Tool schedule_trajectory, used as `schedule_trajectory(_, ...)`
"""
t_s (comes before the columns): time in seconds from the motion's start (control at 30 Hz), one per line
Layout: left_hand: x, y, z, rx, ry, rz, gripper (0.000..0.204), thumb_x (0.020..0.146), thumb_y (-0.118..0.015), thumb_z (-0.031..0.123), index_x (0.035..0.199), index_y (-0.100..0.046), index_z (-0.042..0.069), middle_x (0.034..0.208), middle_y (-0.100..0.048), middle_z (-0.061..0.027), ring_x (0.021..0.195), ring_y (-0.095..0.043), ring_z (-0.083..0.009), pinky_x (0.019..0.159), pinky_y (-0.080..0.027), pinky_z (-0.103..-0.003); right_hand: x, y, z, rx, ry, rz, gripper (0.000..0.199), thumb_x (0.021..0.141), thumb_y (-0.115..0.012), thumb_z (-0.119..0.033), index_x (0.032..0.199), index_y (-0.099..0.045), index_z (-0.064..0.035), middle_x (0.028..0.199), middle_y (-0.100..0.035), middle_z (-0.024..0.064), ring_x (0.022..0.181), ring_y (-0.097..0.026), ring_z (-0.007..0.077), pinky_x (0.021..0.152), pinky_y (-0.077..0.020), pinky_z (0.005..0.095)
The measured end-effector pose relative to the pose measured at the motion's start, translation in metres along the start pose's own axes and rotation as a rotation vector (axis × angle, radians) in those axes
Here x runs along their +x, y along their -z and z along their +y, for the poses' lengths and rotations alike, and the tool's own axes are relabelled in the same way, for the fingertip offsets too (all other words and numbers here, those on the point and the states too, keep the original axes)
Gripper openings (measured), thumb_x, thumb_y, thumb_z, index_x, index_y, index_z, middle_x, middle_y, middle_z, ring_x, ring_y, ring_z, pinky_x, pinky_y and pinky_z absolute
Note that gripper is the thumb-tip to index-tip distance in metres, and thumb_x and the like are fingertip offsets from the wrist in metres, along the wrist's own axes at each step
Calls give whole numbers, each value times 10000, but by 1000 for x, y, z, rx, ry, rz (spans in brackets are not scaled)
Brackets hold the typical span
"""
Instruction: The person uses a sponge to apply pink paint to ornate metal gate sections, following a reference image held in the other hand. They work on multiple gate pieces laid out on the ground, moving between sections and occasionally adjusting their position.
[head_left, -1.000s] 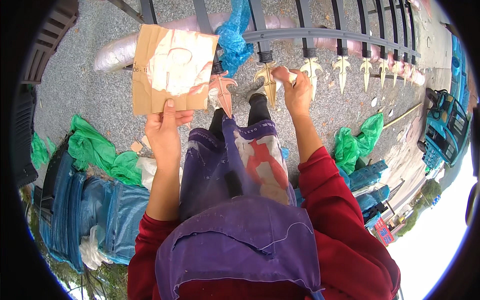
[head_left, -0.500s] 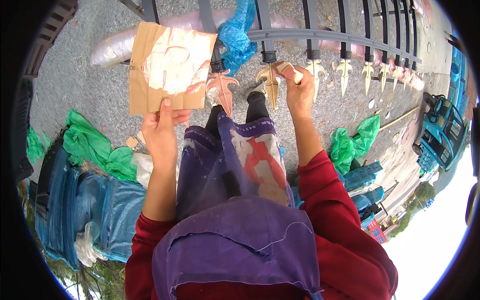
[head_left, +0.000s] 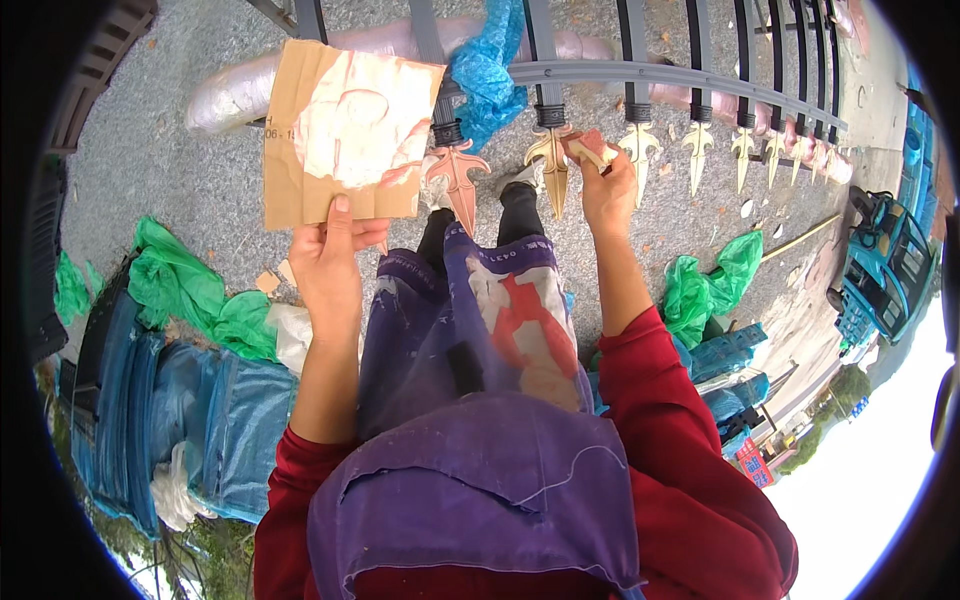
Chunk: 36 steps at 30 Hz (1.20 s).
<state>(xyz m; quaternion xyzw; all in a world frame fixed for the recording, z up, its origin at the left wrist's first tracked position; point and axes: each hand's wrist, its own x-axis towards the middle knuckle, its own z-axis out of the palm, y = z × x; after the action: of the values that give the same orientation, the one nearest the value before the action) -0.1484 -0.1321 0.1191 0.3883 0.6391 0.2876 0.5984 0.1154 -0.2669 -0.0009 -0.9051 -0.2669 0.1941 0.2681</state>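
Note:
My left hand [head_left: 332,258] grips the lower edge of a square piece of cardboard [head_left: 290,190], thumb on top. Wet-looking pinkish-copper paint [head_left: 360,120] covers much of its face. In my right hand [head_left: 608,195] a small sponge [head_left: 592,150], reddish-brown on its top side and pale beneath, is pinched between the fingers. The sponge is at the right side of a gold spearhead finial [head_left: 547,165] on a dark metal fence [head_left: 620,72]; whether it touches cannot be made out. Just left of that, a coppery-pink finial [head_left: 460,185] points down toward my knees.
More pale gold finials [head_left: 699,155] run along the fence to the right. Blue plastic wrap [head_left: 487,75] hangs over the rail, and a plastic-wrapped roll [head_left: 230,100] lies behind. Green plastic sheets [head_left: 190,290] and blue-wrapped bundles [head_left: 240,425] flank me. A blue three-wheeled vehicle [head_left: 890,265] stands right.
The whole view has shifted slightly, moving the fence and cardboard a little to the right. My right hand has tilted and lowered slightly, turning the sponge's reddish side upward beside the gold finial.

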Motion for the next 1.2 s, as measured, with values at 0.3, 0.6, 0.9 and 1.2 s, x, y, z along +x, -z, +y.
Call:
schedule_trajectory(0.3,2,6,-3,0,2,-23,295,964,-528,213,1005,-566,-76,803,-664,-175,671,-665,-209,621,-547,-288,-53,-25,-19,-7,-38,-89,221,781,-670,-189,889,-632,-1,883,-650,169,848,-595,377,767,-436,465)
schedule_trajectory(0.6,-2,8,-3,45,20,-43,296,961,-532,219,1037,-564,-65,843,-658,-161,699,-663,-202,635,-555,-292,-39,-31,-36,90,-101,-66,191,772,-684,-170,808,-615,4,804,-635,195,786,-616,367,707,-462,446)
schedule_trajectory(0.9,-1,10,-6,31,-2,-53,293,958,-537,218,1053,-560,-59,857,-654,-149,706,-660,-194,641,-560,-295,-30,-23,-37,185,-105,-6,178,777,-677,-143,854,-629,10,830,-649,207,788,-628,371,706,-468,429)
schedule_trajectory(1.2,-6,13,-11,27,3,-72,289,959,-533,216,1064,-565,-51,865,-654,-146,697,-659,-194,640,-556,-289,-16,-4,-22,-81,171,92,196,746,-699,-197,811,-617,-32,807,-634,150,788,-599,343,712,-432,447)
